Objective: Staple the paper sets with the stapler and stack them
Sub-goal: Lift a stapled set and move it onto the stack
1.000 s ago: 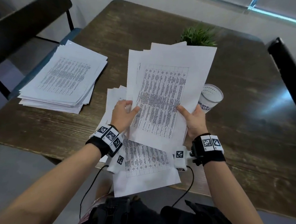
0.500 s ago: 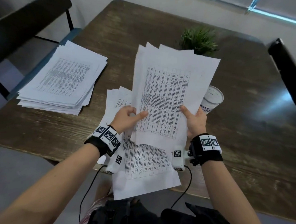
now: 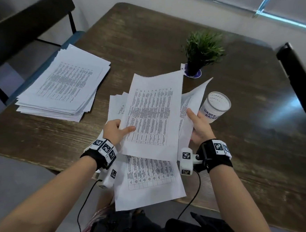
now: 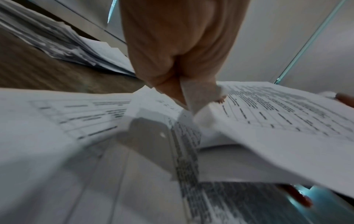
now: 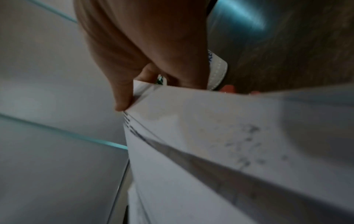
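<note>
My left hand (image 3: 119, 130) pinches the lower left edge of a printed paper set (image 3: 153, 115), held above the table; its thumb lies on top of the sheet. In the left wrist view the fingers (image 4: 168, 84) pinch a bent paper corner. My right hand (image 3: 197, 123) grips other sheets (image 3: 193, 102) that splay out to the right, thumb on their edge; the right wrist view has them (image 5: 220, 136) close up. Loose printed pages (image 3: 149, 177) lie under my hands at the near table edge. A stack of paper sets (image 3: 65, 84) sits at the far left. No stapler shows.
A white cup (image 3: 215, 105) marked as a waste basket stands just right of my right hand. A small potted plant (image 3: 201, 51) is behind the papers. Dark chairs stand at the far left (image 3: 15, 29) and far right (image 3: 300, 80). The wooden table (image 3: 259, 144) is dark.
The sheets, held together as one bundle a second ago, have split: my left hand now holds one set lowered and flatter, while my right hand keeps the rest off to the right.
</note>
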A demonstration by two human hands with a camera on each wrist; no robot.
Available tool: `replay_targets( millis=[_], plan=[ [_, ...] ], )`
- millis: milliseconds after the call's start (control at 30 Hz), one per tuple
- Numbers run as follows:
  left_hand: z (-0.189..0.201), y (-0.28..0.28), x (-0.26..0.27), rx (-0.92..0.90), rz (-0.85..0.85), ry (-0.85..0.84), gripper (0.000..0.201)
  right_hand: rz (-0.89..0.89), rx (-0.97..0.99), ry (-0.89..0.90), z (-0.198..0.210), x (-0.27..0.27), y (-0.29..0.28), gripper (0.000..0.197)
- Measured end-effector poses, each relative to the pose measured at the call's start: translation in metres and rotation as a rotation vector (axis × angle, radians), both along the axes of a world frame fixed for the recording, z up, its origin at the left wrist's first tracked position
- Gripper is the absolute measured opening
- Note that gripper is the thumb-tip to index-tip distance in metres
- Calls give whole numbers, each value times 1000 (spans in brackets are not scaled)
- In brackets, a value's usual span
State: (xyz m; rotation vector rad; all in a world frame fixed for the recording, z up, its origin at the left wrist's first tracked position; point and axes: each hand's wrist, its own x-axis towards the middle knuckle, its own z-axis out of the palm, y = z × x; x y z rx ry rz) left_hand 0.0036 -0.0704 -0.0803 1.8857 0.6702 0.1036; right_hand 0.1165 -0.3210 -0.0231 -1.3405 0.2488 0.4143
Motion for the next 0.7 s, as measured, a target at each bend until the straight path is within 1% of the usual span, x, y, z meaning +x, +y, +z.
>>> replay_targets(
  millis=[33,67,100,133,167,233,267,300,333,367,400,467,533,600,700],
  plan=[
    [-4,1,-3,-8,3,18,39,7,-22,0,-2,1,-1,35],
    [-6,1,-5,0,6,47,36,-3,-54,-15,-5,2,-2,35],
    [-6,1,-7,20,3,82,40,-26,-112,-70,-6,1,-2,33],
    [-8,2,-8,52,-5,124,49,-47,-182,-161,-4,2,-2,30],
    [-7,2,-8,81,-19,157,58,-59,-289,-282,4,1,-2,25],
    [-10,5,-6,95,-57,188,68,-35,-480,-527,29,-1,5,19],
    [-11,5,-6,88,-82,184,72,-8,-514,-631,44,-3,10,15],
    [-10,5,-7,72,-118,169,77,24,-492,-706,62,-8,17,13],
    [-8,5,-7,58,-161,151,83,42,-425,-758,76,-11,24,14],
    [-7,5,-7,54,-214,128,85,43,-315,-771,84,-12,30,16],
    [-6,4,-8,68,-261,105,82,27,-188,-752,91,-13,35,21],
    [-9,4,-9,101,-321,96,64,-46,18,-680,96,-12,45,33],
    [-17,6,-9,51,-309,122,53,-131,136,-602,96,-10,50,41],
    [-22,10,-10,4,-318,147,55,-188,192,-511,92,-9,49,40],
    [-23,16,-13,39,-469,210,74,-201,210,-387,87,-10,44,35]
  ],
)
